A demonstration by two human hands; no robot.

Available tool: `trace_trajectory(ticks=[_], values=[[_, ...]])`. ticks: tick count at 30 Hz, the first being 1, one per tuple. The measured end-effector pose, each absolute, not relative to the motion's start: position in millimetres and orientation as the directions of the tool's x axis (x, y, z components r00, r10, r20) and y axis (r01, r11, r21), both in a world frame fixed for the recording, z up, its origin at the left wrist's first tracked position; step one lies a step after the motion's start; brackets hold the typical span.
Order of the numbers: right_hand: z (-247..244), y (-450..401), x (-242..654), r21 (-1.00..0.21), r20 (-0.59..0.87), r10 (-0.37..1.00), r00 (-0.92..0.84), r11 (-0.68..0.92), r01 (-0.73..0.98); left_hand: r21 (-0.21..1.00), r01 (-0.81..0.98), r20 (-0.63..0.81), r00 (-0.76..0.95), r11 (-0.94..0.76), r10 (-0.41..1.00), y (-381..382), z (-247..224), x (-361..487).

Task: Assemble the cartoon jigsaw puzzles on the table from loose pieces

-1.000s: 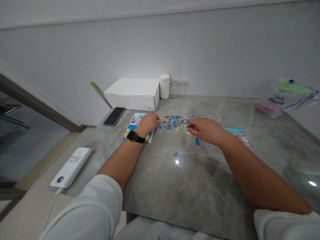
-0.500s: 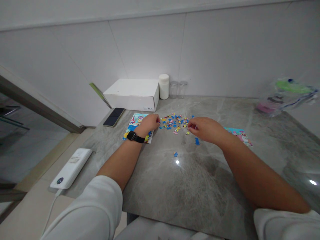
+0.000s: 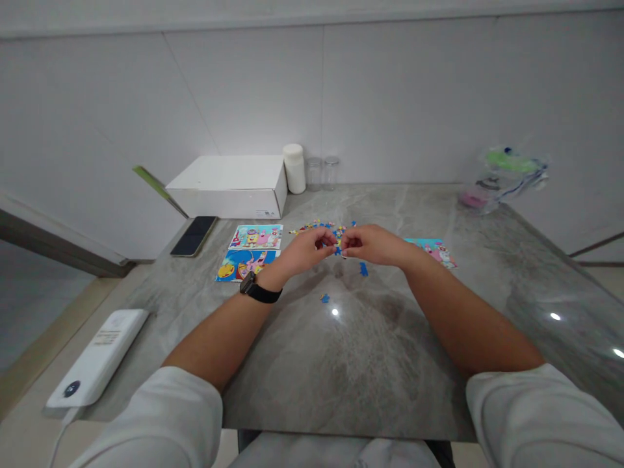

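The puzzle pieces [image 3: 340, 231] lie on the worktop [image 3: 370, 364] around the left hand [image 3: 308, 250] and right hand [image 3: 374, 246]; probably light, thin and stiff, they suit an edge pinch (tabs may bend), though each grip's exact closure cannot be told

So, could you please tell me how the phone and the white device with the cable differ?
The phone has a dark face, while the white device is pale, with printed text and a dark round spot. The phone lies by the white box; the device lies nearer the person. A cable runs from the device, but none shows at the phone. Both are oblong and lie flat.
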State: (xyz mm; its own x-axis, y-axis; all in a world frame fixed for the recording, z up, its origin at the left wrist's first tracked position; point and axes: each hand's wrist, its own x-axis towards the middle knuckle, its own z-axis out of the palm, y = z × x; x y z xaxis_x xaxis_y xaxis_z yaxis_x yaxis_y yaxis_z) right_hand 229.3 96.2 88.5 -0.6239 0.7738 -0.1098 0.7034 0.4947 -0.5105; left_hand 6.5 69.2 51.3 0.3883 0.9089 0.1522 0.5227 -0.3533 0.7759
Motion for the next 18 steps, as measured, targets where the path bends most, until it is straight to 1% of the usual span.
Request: trace_trajectory(ticks=[3, 9, 13, 15, 18], values=[[86.1, 98.6, 231.4, -0.474, -0.122, 0.774, -0.621, 0.504, 0.722, 0.777, 0.509, 0.179, 0.386, -0.37, 0.905, 67.8, 42.5, 12.9], [85.1, 100.2, 229.8, -0.448, -0.164, 0.775, -0.61, 0.492, 0.747, 0.784, 0.501, 0.194, 0.363, -0.367, 0.911, 67.7, 35.0, 17.0], [85.5, 101.0, 230.3, -0.462, -0.158, 0.749, -0.643, 0.52, 0.719, 0.772, 0.508, 0.189, 0.391, -0.383, 0.901, 65.5, 33.5, 19.2], [86.1, 100.8, 231.1, -0.467, -0.155, 0.733, -0.663, 0.537, 0.703, 0.757, 0.52, 0.186, 0.408, -0.395, 0.894, 64.5, 32.4, 20.3], [85.3, 101.8, 232.4, -0.424, -0.162, 0.74, -0.653, 0.545, 0.723, 0.71, 0.558, 0.215, 0.411, -0.431, 0.886, 64.2, 30.1, 20.9]])
